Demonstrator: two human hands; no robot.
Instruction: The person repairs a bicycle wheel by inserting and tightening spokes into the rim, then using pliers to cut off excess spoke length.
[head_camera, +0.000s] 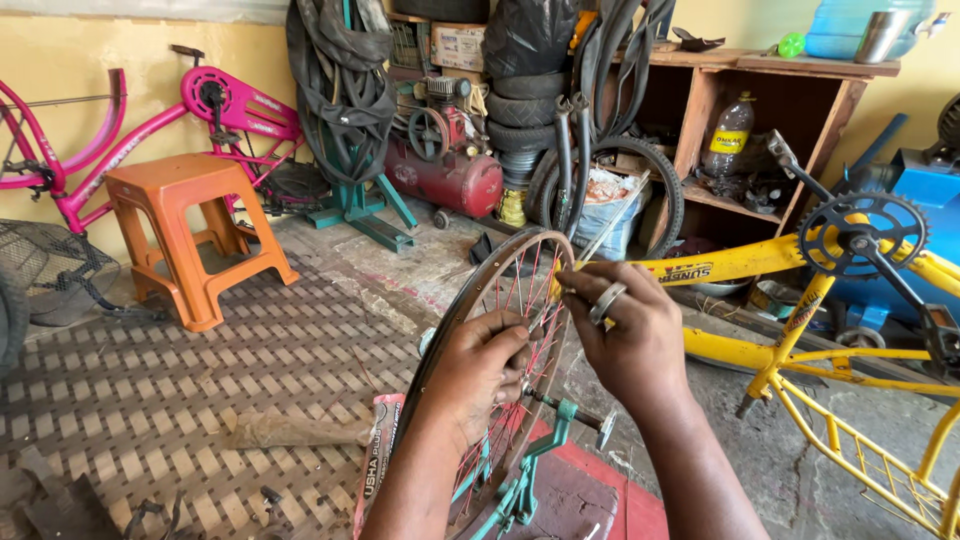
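I observe the left hand (487, 368) curled around the spokes of a bare bicycle wheel (497, 330), fingers closed on them near the hub. The wheel stands upright in a teal truing stand (525, 470), centre frame. The right hand (630, 335) pinches a small round spoke wrench (607, 301) at the rim. A yellow bicycle frame (800, 330) lies just right.

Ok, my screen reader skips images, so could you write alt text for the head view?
Two hands work on a bicycle wheel with red spokes held in a teal stand: left hand on the spokes, right hand by the rim. An orange stool and yellow bicycle frame flank them.
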